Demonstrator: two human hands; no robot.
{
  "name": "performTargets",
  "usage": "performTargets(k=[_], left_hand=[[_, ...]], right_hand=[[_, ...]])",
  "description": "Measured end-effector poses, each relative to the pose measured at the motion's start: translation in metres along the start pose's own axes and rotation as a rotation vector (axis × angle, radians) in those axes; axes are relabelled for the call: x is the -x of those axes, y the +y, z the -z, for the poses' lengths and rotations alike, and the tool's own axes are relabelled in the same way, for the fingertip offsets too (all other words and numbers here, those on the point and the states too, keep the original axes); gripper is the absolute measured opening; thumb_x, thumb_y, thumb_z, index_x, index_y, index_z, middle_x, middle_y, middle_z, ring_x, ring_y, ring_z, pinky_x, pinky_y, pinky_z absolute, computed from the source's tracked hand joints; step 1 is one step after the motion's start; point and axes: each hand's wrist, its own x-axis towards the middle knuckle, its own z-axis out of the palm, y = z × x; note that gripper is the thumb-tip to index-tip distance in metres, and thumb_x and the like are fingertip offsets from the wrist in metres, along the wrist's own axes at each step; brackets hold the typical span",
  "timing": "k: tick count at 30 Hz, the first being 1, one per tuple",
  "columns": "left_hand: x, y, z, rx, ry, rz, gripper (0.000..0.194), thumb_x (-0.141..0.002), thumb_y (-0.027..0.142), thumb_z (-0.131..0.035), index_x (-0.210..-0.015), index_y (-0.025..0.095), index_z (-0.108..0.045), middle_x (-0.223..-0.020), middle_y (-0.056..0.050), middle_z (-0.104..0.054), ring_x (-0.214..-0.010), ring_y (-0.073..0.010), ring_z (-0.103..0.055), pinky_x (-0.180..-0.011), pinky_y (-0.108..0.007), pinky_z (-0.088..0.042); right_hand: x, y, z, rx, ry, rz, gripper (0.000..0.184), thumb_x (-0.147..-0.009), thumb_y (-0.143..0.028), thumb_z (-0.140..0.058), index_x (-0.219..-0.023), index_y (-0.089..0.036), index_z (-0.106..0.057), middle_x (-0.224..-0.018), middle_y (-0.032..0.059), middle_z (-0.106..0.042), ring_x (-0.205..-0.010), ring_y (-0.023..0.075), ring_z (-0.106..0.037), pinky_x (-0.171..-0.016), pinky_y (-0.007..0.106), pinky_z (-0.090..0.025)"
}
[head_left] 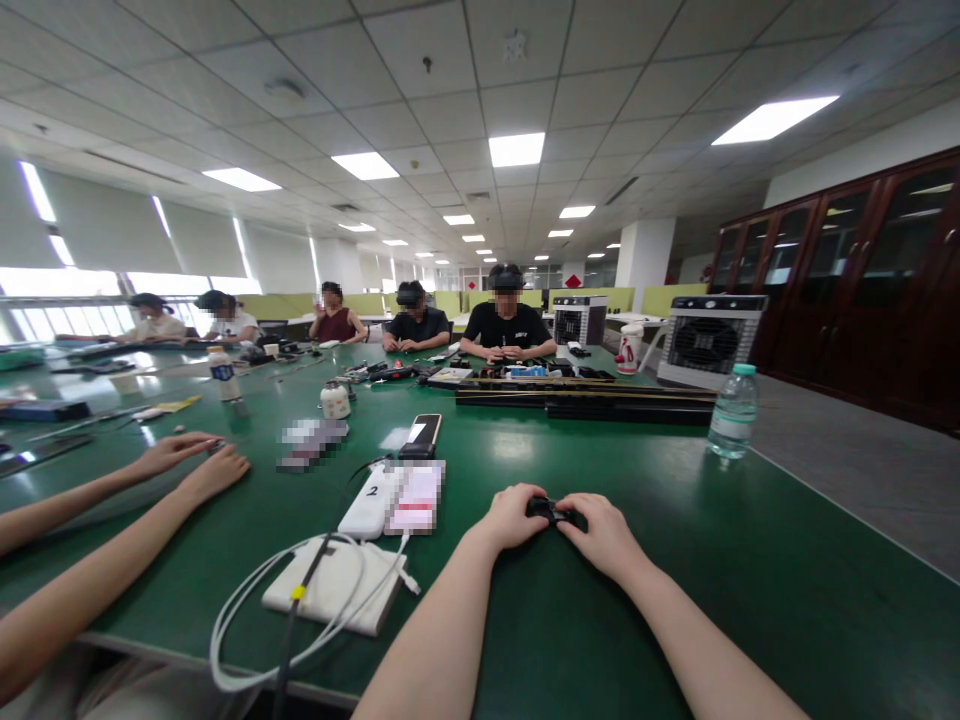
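A small black object [552, 511], its kind unclear, sits low over the green tabletop between my two hands. My left hand [513, 516] closes on its left end, fingers curled around the far side. From the right, my right hand [602, 532] grips the other end, with the thumb against the near side. Part of the object is hidden behind my fingers. Left of my arms, a white power bank [367, 505] marked "2" lies beside a blurred-out phone [417, 498], and a white cable loops over a white pouch-like thing [337, 578].
A co-worker's hands [217, 470] hold a small item at left. A water bottle [732, 412] stands near the right edge. Long black bars [585, 398] and loose tools lie across the table, a white jar [335, 400] nearer. Several people sit beyond.
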Motion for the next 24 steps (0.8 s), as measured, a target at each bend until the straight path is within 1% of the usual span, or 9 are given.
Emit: performTargets(k=[5,11,13,19,24], left_hand=[[-0.0006,-0.0013,-0.0009,-0.005,0.006,-0.021,0.040,-0.076,0.032,-0.062,-0.115,0.024,-0.061,-0.116,-0.004,-0.064,-0.109,-0.0246,-0.058,-0.098,-0.038,-0.045],[0.0006,0.0001,-0.0004,0.017,-0.004,-0.016,0.049,-0.075,0.031,-0.061,-0.123,0.021,-0.057,-0.120,-0.006,-0.063,-0.111,-0.0254,-0.057,-0.100,-0.038,-0.043],[0.0012,0.0010,-0.0001,0.016,-0.005,-0.009,0.048,-0.075,0.028,-0.059,-0.122,0.020,-0.058,-0.119,-0.006,-0.064,-0.112,-0.0256,-0.057,-0.101,-0.039,-0.042],[0.0016,0.0013,0.0002,0.013,-0.001,-0.018,0.043,-0.075,0.027,-0.059,-0.118,0.024,-0.060,-0.118,-0.004,-0.064,-0.113,-0.0252,-0.056,-0.102,-0.040,-0.042],[0.0007,-0.0009,-0.0010,0.018,-0.001,-0.027,0.046,-0.076,0.028,-0.060,-0.122,0.024,-0.056,-0.120,-0.004,-0.063,-0.113,-0.0247,-0.056,-0.101,-0.040,-0.042]], right_hand=[[0.0010,-0.0023,0.0016,0.008,0.008,-0.006,0.022,-0.077,-0.030,-0.056,-0.095,-0.025,-0.068,-0.106,0.0041,-0.068,-0.104,0.0245,-0.057,-0.093,0.040,-0.042],[0.0010,-0.0032,0.0016,0.015,0.013,-0.004,0.020,-0.077,-0.030,-0.056,-0.093,-0.025,-0.068,-0.105,0.0046,-0.068,-0.104,0.0249,-0.057,-0.093,0.041,-0.042],[0.0009,-0.0032,0.0016,0.015,0.013,-0.003,0.020,-0.077,-0.030,-0.056,-0.093,-0.025,-0.068,-0.105,0.0045,-0.068,-0.103,0.0248,-0.058,-0.093,0.041,-0.043],[0.0011,-0.0015,0.0009,0.007,0.012,0.001,0.021,-0.078,-0.031,-0.056,-0.094,-0.025,-0.068,-0.105,0.0043,-0.068,-0.103,0.0244,-0.058,-0.093,0.041,-0.043],[0.0007,-0.0004,-0.0001,0.007,0.017,0.010,0.021,-0.078,-0.031,-0.056,-0.094,-0.025,-0.068,-0.105,0.0048,-0.069,-0.102,0.0244,-0.058,-0.093,0.040,-0.043]])
